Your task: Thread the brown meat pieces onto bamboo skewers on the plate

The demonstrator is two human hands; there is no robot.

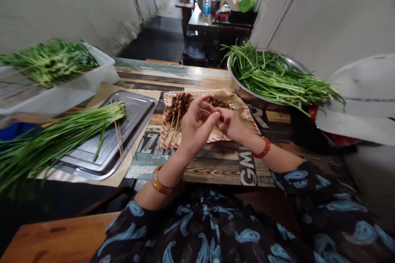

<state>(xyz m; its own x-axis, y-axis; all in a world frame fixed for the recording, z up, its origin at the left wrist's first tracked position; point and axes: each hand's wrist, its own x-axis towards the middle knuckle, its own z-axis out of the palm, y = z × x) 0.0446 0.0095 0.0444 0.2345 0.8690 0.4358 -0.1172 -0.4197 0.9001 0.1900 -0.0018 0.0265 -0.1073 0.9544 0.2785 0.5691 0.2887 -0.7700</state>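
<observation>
Narrow room, plank-pattern table (210, 168): L hand (196, 123) & R hand (232, 123) together, fingers meeting; can't tell if anything's pinched. Dark-glazed skewers (179, 102) below, on stripe-edged paper (220, 134). Step, prob.: fine fingerwork; next move calls for coordinated fingertips.

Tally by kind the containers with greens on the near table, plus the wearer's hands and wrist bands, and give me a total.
Tub: 1
Tray: 1
Bowl: 1
Hands: 2 (left hand, right hand)
Bangle: 1
Bead bracelet: 1
Total: 7
</observation>
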